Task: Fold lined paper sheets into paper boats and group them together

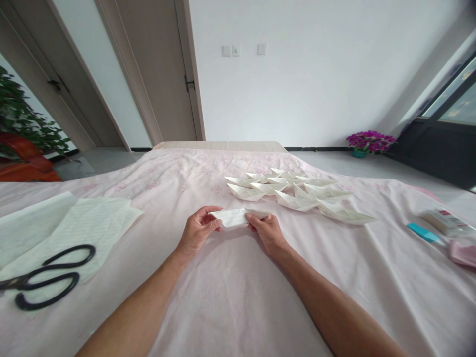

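- Gripping a folded paper (232,218) by its two ends, with left hand (198,230) and right hand (268,230) set opposite each other over the middle of a pink floral cloth (230,297).
- Stretched lengthwise from left to right, directly between the two sets of fingers and crosswise to the line of sight; about equally near to either hand.
- Pinched at the left end by the left hand, with thumb at the near edge and index finger laid along the far one.
- Held at the right end by the right hand, with thumb pressed onto the near face and remaining fingers tucked behind, mostly out of sight; showing a pale tip of paper beyond that thumb.
- Closed narrowly on the paper on both sides, with no wide gap between thumb and fingers; impossible to tell from this angle whether touching the cloth below or lifted just off it.
- Grouped beyond the folded paper and to the right, in loose rows: finished-looking paper boats (302,197), closer to the right hand than to the left, and apart from both.
- Spread on the left, well apart from the left hand: lined sheets (100,218), with black-handled scissors (24,282) lying partly across them.
- Placed at far right: a blue-ended item (423,232) beside a small packet (448,221).
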`<state>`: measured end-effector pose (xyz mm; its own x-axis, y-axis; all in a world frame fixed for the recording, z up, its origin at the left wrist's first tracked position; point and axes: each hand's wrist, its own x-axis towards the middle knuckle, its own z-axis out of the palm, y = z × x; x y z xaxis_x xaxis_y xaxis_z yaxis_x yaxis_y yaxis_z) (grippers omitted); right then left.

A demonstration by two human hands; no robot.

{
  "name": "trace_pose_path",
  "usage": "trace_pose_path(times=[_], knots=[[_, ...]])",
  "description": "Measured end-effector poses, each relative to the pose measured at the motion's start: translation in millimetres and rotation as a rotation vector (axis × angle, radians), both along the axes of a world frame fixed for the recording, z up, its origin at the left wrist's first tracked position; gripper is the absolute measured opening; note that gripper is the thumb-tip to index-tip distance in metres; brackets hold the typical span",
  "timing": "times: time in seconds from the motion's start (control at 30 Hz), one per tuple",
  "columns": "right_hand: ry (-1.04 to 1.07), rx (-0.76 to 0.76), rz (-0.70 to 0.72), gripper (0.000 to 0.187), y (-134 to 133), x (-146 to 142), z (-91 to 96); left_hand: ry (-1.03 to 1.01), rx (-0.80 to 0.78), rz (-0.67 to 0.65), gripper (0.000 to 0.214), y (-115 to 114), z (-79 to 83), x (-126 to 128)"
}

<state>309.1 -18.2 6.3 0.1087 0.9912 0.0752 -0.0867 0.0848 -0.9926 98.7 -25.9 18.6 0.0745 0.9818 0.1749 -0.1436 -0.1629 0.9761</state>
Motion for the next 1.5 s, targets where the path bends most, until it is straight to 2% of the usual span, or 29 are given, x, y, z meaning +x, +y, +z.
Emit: trace_pose_path(times=[0.17, 0.4, 0.73, 0.97, 1.5], knots=[[0.003, 0.015, 0.018, 0.043, 0, 2, -0.5, 0.068, 0.025, 0.013, 0.031, 5, 1.8, -9], [0.017, 0.016, 0.020, 0.039, 2, 4, 0.5, 0.026, 0.032, 0.047, 0.032, 7, 0.8, -9], [0.034, 0.043, 0.010, 0.031, 4, 7, -0.2, 0.115, 0.051, 0.104, 0.027, 3, 3.1, -8], [0.026, 0.057, 0.010, 0.029, 6, 9, -4.0, 0.098, 0.051, 0.169, 0.029, 0, 3.8, -3], [0.033, 0.073, 0.012, 0.028, 7, 10, -3.5, 0.023, 0.055, 0.185, 0.035, -2, 3.4, 1]])
